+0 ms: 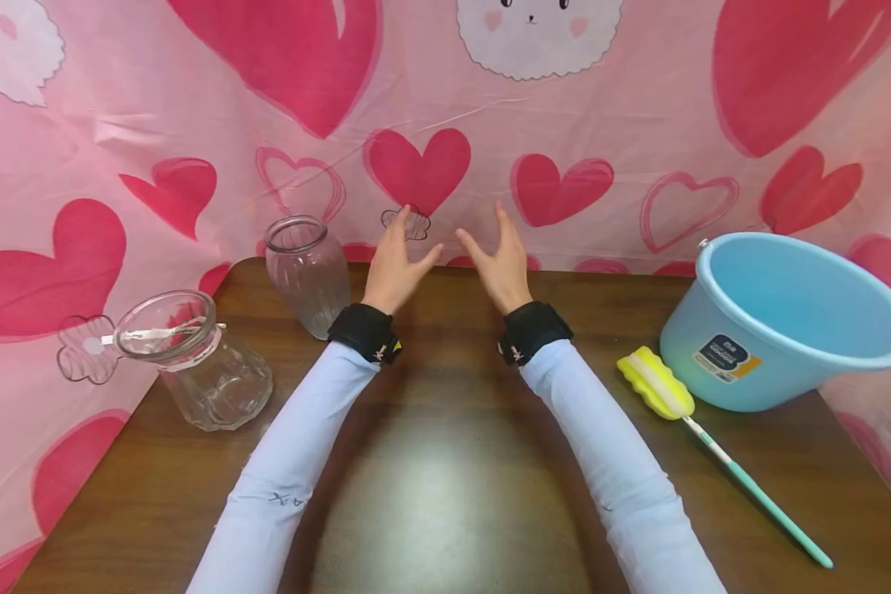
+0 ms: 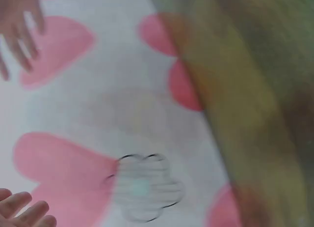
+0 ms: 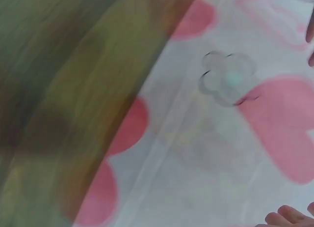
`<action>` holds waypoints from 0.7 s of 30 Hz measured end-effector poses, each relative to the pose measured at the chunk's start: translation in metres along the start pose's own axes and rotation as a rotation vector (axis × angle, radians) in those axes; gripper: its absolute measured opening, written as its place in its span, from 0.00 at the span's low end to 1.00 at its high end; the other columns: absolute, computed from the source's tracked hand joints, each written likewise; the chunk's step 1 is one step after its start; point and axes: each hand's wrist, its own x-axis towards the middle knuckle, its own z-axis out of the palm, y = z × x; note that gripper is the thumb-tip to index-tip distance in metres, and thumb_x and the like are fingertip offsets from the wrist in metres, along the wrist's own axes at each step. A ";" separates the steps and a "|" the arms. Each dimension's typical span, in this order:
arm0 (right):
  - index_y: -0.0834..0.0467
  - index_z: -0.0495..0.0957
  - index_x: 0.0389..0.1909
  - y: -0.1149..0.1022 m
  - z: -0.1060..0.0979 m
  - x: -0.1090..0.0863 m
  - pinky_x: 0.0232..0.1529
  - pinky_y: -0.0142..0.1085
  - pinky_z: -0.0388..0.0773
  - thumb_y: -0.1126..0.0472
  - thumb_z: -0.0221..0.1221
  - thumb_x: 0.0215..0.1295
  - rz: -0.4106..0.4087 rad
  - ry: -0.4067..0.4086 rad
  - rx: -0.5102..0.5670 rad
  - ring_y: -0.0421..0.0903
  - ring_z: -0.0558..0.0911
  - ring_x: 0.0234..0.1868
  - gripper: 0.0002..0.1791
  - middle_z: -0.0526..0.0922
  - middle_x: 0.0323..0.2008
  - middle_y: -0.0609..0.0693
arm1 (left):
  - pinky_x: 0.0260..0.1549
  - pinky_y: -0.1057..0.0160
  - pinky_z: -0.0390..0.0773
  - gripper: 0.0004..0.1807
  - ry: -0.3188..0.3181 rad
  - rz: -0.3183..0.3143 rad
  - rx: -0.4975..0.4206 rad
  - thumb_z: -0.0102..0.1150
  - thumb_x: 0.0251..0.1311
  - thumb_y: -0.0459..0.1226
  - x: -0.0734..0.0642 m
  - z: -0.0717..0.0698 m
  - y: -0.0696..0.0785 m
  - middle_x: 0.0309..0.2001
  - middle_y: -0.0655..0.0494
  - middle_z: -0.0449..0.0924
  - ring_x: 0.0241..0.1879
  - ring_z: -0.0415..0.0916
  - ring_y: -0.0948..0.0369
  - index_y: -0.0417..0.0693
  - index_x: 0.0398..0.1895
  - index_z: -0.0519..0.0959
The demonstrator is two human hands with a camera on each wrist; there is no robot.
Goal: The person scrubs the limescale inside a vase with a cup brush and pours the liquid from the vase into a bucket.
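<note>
My left hand (image 1: 396,271) is held out over the far part of the table, thumb spread from the fingers, with nothing in it. Facing it, a short gap away, my right hand (image 1: 502,266) is also spread and holds nothing. Nearest the left hand stands a ribbed glass vase (image 1: 310,276), upright. In the left wrist view, fingertips (image 2: 22,210) of the left hand show at the lower left corner. The right wrist view catches fingertips (image 3: 289,214) of the right hand at the lower right.
A glass jar (image 1: 219,384) with a ribbon round its neck stands at the left. On the right is a light blue bucket (image 1: 750,363). A yellow sponge brush (image 1: 657,384) with a green handle lies before it. A pink heart-printed cloth (image 1: 483,115) hangs behind the wooden table (image 1: 445,462).
</note>
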 end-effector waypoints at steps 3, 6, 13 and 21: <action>0.52 0.49 0.70 -0.015 0.005 0.000 0.65 0.42 0.52 0.39 0.55 0.57 -0.004 -0.033 0.060 0.41 0.53 0.68 0.44 0.54 0.69 0.47 | 0.62 0.55 0.56 0.43 0.064 0.036 -0.041 0.60 0.53 0.49 -0.005 -0.019 0.007 0.65 0.44 0.58 0.65 0.55 0.52 0.41 0.68 0.52; 0.51 0.48 0.70 -0.028 0.011 0.001 0.65 0.40 0.53 0.40 0.56 0.57 -0.012 -0.059 0.109 0.40 0.54 0.67 0.45 0.54 0.69 0.46 | 0.61 0.56 0.57 0.44 0.139 0.072 -0.070 0.63 0.51 0.47 -0.010 -0.037 0.012 0.64 0.43 0.59 0.64 0.56 0.54 0.40 0.67 0.54; 0.48 0.47 0.70 -0.053 0.026 0.004 0.64 0.39 0.56 0.40 0.58 0.55 -0.038 -0.113 0.164 0.39 0.57 0.66 0.46 0.55 0.68 0.45 | 0.62 0.62 0.54 0.47 0.254 0.058 -0.115 0.67 0.46 0.47 -0.017 -0.072 0.007 0.65 0.46 0.58 0.65 0.54 0.60 0.41 0.67 0.54; 0.48 0.41 0.71 -0.071 0.057 0.002 0.64 0.41 0.56 0.42 0.60 0.54 -0.015 -0.230 0.267 0.38 0.55 0.67 0.50 0.56 0.68 0.47 | 0.63 0.65 0.48 0.51 0.404 -0.083 -0.152 0.68 0.44 0.48 -0.025 -0.099 -0.020 0.68 0.50 0.51 0.66 0.47 0.63 0.44 0.68 0.51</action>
